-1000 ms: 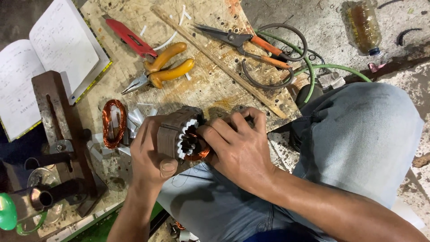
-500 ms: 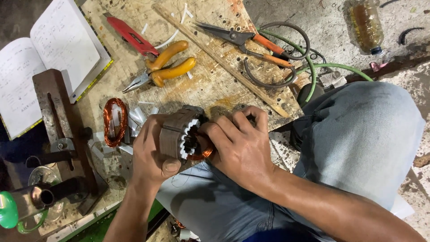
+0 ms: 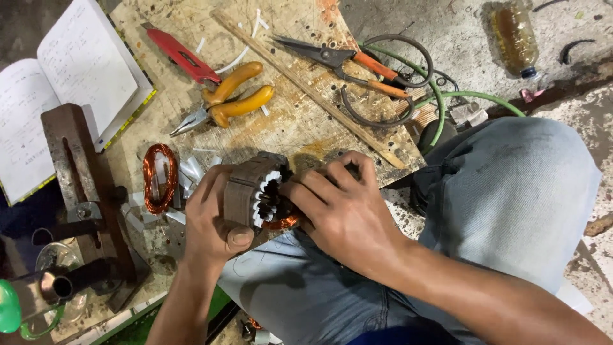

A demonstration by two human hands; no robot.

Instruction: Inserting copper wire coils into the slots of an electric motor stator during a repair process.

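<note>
My left hand [image 3: 214, 217] grips a brown motor stator [image 3: 250, 190] from its left side, thumb across the front. White slot liners ring its bore, and copper wire [image 3: 281, 223] shows at the lower edge. My right hand [image 3: 341, 207] covers the stator's right side, fingertips pressed at the bore and the copper winding. Both hands hold it just above my lap, at the near edge of the wooden board [image 3: 287, 121].
On the board lie a copper wire coil [image 3: 159, 177], yellow-handled pliers [image 3: 230, 102], a red utility knife [image 3: 182, 56], orange-handled shears [image 3: 357, 64] and a wooden stick [image 3: 306, 89]. An open notebook [image 3: 57, 108] and a metal fixture [image 3: 83, 191] sit left. A bottle [image 3: 514, 38] lies top right.
The hands and stator stay almost still; the fingers of my right hand shift slightly on the winding. The view has moved a little.
</note>
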